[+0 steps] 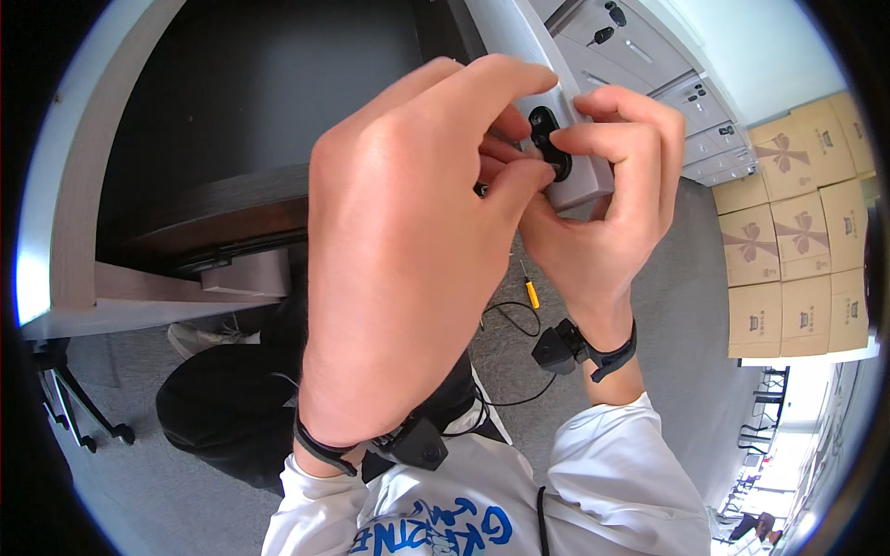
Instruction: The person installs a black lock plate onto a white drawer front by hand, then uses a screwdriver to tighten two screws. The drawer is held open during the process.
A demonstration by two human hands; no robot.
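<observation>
A small black plate with rounded ends (540,120) lies against the edge of a light grey drawer panel (582,185). From the left, my left hand (399,195) reaches over it, thumb and fingers pinched at the plate's near end. Whatever sits in that pinch is too small and covered to name. My right hand (621,176) curls around the panel's end from the right, its index fingertip on the plate. The right thumb tip is partly hidden behind the left thumb. Both wrists wear black straps with small camera-like boxes.
A dark open drawer space (269,102) is at the left. On the floor lies a yellow-handled screwdriver (531,294) near a black cable (519,403). Grey drawers (630,56) with black locks and keys stand beyond, cardboard boxes (779,232) at right. A chair base (83,398) is at left.
</observation>
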